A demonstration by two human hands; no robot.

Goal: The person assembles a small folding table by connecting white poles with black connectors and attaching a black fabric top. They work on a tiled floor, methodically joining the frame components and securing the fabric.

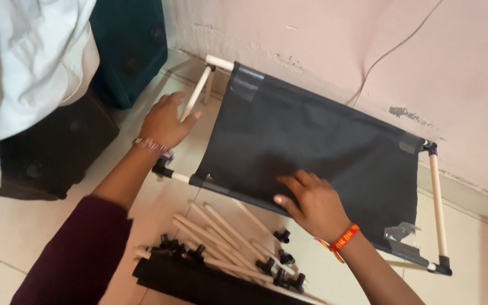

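Two hands on frame | my left hand [165, 121] fingers curl round white rod [194, 95] at 10 o'clock | right hand [310, 203] fingers spread, pressing black fabric panel [312, 135] | I judge: keep fabric taut, rod seated squarely.

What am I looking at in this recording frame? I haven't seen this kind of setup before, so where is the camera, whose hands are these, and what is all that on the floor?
There is one picture, taken by a camera worn on a person's head and looking down, so both arms reaching in from the bottom belong to that person. No machine is involved.

The left hand grips a pale side rod of a shelf frame built from pale rods and black plastic corner connectors. The right hand rests flat on the black fabric panel stretched across that frame, near its front edge.

Everything lies on a pale tiled floor beside a pink wall. In front of the frame sits a pile of loose rods, some with black connectors, and folded black fabric. A dark case and white cloth are at the left.
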